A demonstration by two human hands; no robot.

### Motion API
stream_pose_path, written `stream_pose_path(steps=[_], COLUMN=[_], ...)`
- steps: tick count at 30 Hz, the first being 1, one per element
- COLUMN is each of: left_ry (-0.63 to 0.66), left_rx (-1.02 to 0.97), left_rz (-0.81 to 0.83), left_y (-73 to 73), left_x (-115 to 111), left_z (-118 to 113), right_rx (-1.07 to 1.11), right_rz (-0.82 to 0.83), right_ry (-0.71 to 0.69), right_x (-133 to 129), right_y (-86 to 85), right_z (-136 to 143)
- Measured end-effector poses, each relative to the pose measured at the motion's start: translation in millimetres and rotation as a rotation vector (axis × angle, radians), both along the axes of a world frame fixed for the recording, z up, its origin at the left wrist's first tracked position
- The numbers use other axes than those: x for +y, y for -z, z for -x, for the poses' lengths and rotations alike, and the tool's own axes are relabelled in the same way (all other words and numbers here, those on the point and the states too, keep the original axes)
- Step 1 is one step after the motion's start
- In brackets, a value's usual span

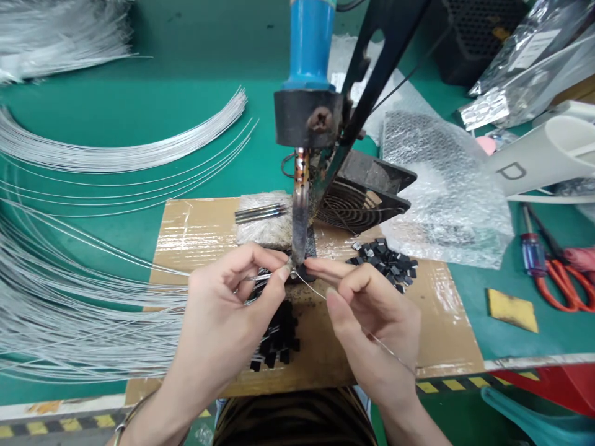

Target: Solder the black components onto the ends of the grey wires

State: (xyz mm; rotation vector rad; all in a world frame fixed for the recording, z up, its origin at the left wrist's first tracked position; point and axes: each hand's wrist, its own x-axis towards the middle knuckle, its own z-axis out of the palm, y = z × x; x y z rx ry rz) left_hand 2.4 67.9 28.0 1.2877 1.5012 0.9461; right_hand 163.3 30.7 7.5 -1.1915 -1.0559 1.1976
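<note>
Centrally, left hand (232, 291) and right hand (367, 303) pinching thin wire (311, 288) under soldering iron tip (300, 229), cardboard (195, 232) edges clear.

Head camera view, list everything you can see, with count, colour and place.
soldering iron: one, blue handle, upright at centre
thin wires: many, silver, spread across the left
cardboard pad: one, brown, taped, under the hands
black pieces: two piles, one right of the iron tip, one beneath the left hand
fan: one, black, behind the iron
bubble wrap: clear, right of the fan
scissors: one, red handles, far right
screwdriver: one, purple handle, beside the scissors
left hand: pinching a wire at the iron tip
right hand: pinching a wire at the tip
</note>
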Motion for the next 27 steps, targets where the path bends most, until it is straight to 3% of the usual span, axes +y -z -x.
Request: stream_pose_path(steps=[27], left_ry=[-0.009], left_rx=[0.036], left_rz=[-0.025], left_y=[-1.4], left_x=[-0.7], left_z=[-1.8], right_rx=[0.016], right_rz=[0.002], right_ry=[0.02], right_x=[0.8], right_y=[-2.5], right_z=[0.8])
